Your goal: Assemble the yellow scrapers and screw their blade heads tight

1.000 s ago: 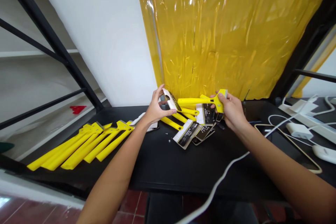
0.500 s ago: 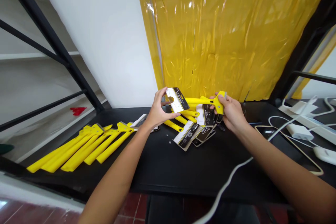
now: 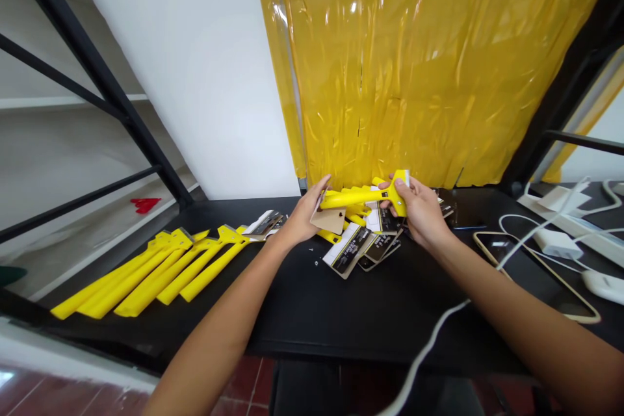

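My right hand (image 3: 423, 207) grips a yellow scraper (image 3: 355, 197) by its head, the handle pointing left. My left hand (image 3: 305, 213) is closed on a cardboard card (image 3: 327, 222), its plain brown side now facing me. The handle's end meets the card near my left fingers; whether it passes through the card's hole I cannot tell. Under both hands lies a pile of yellow scrapers (image 3: 358, 213) and printed cards (image 3: 347, 250). To the left, several yellow scrapers (image 3: 141, 273) lie side by side, their heads away from me.
More printed cards (image 3: 266, 223) lie beside the left row. Tiny metal bits (image 3: 316, 263) sit on the black table (image 3: 302, 312). At right are a tablet (image 3: 536, 279), a white charger (image 3: 556, 242) and a white cable (image 3: 439, 331). A yellow plastic curtain (image 3: 390, 78) hangs behind.
My left hand has turned the card, so its printed side no longer shows. The scraper in my right hand has shifted slightly left, its handle end meeting the card.
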### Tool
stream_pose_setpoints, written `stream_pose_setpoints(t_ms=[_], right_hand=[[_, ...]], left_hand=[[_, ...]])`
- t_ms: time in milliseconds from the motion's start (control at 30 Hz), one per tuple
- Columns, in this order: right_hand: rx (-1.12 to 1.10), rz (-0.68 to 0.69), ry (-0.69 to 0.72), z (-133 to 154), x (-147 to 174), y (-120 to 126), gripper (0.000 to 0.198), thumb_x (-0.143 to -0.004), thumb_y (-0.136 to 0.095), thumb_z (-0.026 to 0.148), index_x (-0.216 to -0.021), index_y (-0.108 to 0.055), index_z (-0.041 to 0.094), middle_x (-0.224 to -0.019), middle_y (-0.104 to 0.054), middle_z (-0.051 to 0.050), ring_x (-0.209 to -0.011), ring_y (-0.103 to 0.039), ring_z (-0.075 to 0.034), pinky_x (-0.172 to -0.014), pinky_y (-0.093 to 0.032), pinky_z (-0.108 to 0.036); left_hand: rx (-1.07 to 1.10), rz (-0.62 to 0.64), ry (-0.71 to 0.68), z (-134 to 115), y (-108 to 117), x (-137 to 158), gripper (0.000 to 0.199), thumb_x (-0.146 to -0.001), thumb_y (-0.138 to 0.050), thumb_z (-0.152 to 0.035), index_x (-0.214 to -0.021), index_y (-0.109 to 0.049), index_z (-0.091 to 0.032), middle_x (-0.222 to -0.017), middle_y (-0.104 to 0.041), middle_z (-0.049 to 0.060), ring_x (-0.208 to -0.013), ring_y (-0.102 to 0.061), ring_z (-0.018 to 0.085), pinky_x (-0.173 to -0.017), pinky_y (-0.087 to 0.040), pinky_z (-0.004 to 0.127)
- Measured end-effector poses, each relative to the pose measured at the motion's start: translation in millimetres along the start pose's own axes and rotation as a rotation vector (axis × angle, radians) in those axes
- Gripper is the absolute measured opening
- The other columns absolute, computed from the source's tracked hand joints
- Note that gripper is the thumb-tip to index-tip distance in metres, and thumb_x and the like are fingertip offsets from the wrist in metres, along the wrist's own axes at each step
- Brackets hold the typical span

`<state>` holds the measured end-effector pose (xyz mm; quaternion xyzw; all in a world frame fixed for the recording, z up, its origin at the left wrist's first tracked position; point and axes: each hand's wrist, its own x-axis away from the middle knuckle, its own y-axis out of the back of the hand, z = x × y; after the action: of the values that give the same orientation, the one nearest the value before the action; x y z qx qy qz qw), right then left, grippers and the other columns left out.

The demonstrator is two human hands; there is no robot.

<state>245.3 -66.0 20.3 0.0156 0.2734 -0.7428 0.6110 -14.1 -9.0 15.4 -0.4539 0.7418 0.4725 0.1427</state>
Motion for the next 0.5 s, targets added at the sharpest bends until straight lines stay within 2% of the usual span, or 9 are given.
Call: stream_pose_setpoints(t_ms=[100, 267, 400, 500], right_hand=[[-0.018, -0.043, -0.027, -2, 3, -3, 0.029, -0.082, -0.077, 0.039, -0.098, -0.065, 0.017, -0.101, -0.074, -0.008, -0.068, -0.071, -0.016, -0.042, -0.052, -0.021], [-0.058, -0.06, -0.219, -6, 5, -6, 0.012, -0.088, -0.069, 0.025, -0.09, -0.064, 0.014, -0.097, -0.074, -0.012, -0.06, -0.071, -0.016, -0.036, -0.053, -0.021], [-0.103, -0.058, -0.28, -6, 6, -6, 0.005, -0.092, -0.063, 0.018, -0.091, -0.063, 0.013, -0.094, -0.074, -0.011, -0.056, -0.07, -0.015, -0.038, -0.056, -0.02], [-0.157, -0.109, -0.314, -8, 5, -5, 0.005, -0.095, -0.057, 0.015, -0.095, -0.062, 0.014, -0.092, -0.074, -0.01, -0.056, -0.07, -0.014, -0.045, -0.061, -0.022]], left_hand=[[-0.105, -0.04, -0.04, -4, -5, 0, 0.103, -0.074, -0.084, -0.036, -0.159, -0.027, -0.03, -0.154, -0.04, 0.017, -0.142, -0.041, 0.038, -0.118, -0.032, 0.057], [-0.253, -0.072, -0.039, -12, -4, 0, 0.109, -0.075, -0.083, -0.034, -0.161, -0.016, -0.026, -0.159, -0.027, 0.018, -0.149, -0.029, 0.037, -0.123, -0.025, 0.057], [-0.247, 0.032, -0.071, -12, 1, 0, 0.107, -0.074, -0.083, -0.034, -0.16, -0.02, -0.026, -0.16, -0.028, 0.018, -0.149, -0.029, 0.038, -0.123, -0.025, 0.059], [-0.145, 0.089, -0.049, -10, -2, 0, 0.099, -0.079, -0.075, -0.026, -0.161, -0.02, -0.03, -0.165, -0.024, 0.013, -0.152, -0.023, 0.038, -0.124, -0.018, 0.062]])
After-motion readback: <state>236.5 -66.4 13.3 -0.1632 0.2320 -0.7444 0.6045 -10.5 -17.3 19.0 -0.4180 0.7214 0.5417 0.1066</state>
